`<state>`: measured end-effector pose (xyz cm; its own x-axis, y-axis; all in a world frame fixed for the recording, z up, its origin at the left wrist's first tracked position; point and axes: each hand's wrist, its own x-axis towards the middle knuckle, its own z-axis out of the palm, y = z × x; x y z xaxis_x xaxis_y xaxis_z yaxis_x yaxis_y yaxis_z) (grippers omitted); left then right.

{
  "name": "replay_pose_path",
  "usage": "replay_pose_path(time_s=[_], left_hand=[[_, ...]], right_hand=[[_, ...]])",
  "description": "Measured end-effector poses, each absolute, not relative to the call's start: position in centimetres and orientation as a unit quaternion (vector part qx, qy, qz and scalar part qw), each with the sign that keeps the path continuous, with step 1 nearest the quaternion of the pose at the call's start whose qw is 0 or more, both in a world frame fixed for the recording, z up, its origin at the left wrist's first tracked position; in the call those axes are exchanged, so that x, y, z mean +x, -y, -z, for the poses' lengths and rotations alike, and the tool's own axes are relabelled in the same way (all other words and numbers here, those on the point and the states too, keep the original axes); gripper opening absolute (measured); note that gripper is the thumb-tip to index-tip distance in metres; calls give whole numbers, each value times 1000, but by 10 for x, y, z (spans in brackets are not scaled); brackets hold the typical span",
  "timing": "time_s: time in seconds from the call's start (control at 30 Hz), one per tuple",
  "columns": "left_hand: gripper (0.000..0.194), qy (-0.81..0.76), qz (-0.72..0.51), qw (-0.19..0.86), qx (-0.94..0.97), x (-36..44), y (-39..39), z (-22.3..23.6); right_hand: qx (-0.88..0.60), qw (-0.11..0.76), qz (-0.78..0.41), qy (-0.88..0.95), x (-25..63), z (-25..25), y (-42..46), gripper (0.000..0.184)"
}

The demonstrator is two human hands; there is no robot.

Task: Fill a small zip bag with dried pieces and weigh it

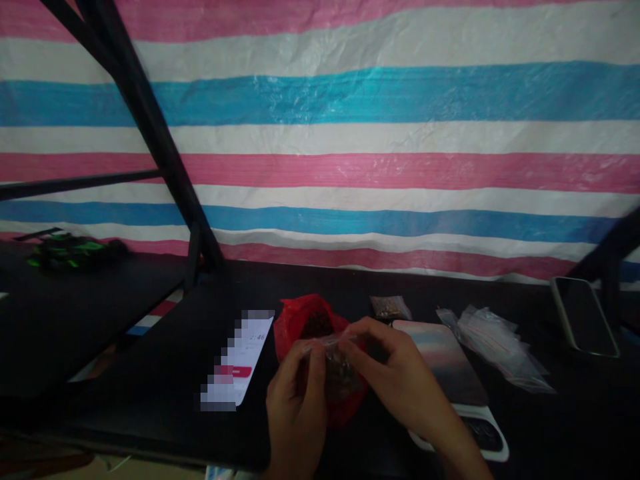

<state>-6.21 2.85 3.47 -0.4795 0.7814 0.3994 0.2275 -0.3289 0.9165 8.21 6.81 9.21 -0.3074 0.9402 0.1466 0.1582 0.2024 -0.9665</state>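
Both hands pinch the top edge of a small clear zip bag (343,373) with brownish bits inside. My left hand (298,407) grips its left corner between thumb and fingers. Thumb and forefinger of my right hand (393,370) close on the right part of that edge. Behind and below the zip bag sits an open red plastic bag (306,313) with dark brown loose material in it. To the right, partly under my right forearm, lies a small digital scale (440,360). A filled small bag (390,307) rests behind the scale.
Several flat clear zip bags (500,347) lie fanned right of the scale. A phone (585,317) leans at the far right; another with a lit screen (243,363) lies left. A green-black toy car (70,250) stands far left. Black frame bars (155,143) rise before a striped sheet (350,100).
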Motion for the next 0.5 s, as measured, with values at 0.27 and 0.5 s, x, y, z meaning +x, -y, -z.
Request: replay_pose_path(time_s=[0.27, 0.5], left_hand=[[19, -527, -667, 2, 526, -59, -29, -31], [18, -387, -609, -62, 690, -38, 11, -9]], right_hand=[[-551, 463, -374, 585, 185, -86, -87, 45], [-655, 432, -222, 579, 224, -54, -99, 41]])
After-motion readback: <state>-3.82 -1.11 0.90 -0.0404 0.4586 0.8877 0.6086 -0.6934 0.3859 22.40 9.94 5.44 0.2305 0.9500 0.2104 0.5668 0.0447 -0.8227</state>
